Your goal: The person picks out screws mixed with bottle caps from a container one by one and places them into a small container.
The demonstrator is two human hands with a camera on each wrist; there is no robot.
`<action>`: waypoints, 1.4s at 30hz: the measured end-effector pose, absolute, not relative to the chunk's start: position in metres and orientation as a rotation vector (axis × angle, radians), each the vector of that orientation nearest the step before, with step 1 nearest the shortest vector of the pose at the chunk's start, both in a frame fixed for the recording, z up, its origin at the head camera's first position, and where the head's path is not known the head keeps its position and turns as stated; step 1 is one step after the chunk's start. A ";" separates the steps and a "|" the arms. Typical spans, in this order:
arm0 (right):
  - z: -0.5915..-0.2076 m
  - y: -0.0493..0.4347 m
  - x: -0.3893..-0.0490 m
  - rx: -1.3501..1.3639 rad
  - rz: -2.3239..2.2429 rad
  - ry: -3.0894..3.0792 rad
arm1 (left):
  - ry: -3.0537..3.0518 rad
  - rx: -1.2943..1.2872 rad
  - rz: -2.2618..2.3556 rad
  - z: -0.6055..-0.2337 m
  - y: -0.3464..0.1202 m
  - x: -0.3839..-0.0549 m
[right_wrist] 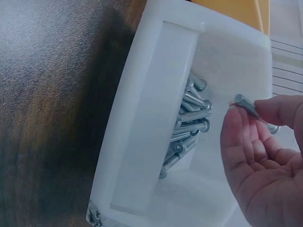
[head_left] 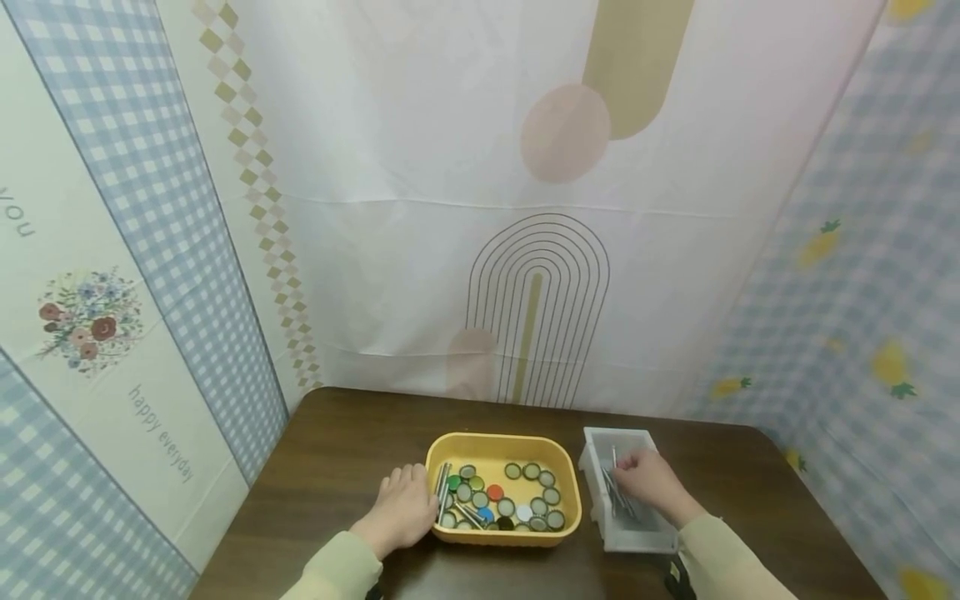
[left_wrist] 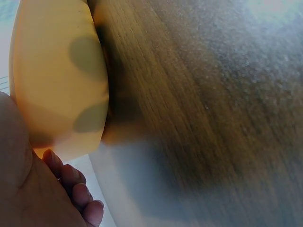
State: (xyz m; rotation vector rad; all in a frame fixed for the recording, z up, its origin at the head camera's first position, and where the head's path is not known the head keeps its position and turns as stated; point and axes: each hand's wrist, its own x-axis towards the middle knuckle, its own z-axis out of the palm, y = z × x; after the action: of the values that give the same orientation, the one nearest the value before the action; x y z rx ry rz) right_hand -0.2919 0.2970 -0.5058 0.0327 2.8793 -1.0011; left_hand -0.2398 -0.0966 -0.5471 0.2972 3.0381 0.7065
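A yellow plastic basket (head_left: 491, 537) stands on the table, holding bottle caps (head_left: 506, 507) of several colours and a few silver metal pins (head_left: 442, 492) along its left side. My left hand (head_left: 405, 504) rests against the basket's left side; in the left wrist view its loosely bent fingers (left_wrist: 81, 193) lie beside the basket wall. To the right is a white plastic bin (head_left: 637, 543) with a pile of headed metal pins (right_wrist: 189, 125). Above that bin's inside, my right hand (head_left: 651, 479) pinches one silver pin (right_wrist: 246, 105) between thumb and fingers.
A dark wooden table (head_left: 360, 425) carries both containers, which stand side by side with a narrow gap. Behind it hangs a patterned white cloth (head_left: 390, 275). Checked cloths close off the left and right sides.
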 end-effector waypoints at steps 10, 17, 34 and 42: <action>-0.512 0.297 -0.285 0.045 -1.033 2.858 | 3.034 0.304 0.700 -0.549 -0.096 -0.240; -0.512 0.299 -0.283 0.069 -1.001 2.845 | 3.058 0.310 0.691 -0.550 -0.094 -0.241; -0.497 0.296 -0.292 0.061 -0.995 2.938 | 3.066 0.319 0.692 -0.547 -0.098 -0.238; -0.480 0.275 -0.295 -0.057 -1.214 2.934 | 3.054 0.311 0.706 -0.549 -0.097 -0.240</action>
State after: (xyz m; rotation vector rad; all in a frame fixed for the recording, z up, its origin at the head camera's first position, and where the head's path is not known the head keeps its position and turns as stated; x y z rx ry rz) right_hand -0.2955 0.2748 -0.4800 -0.0567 2.9338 -1.2140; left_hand -0.2397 -0.0974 -0.5493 0.3109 3.0539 0.7059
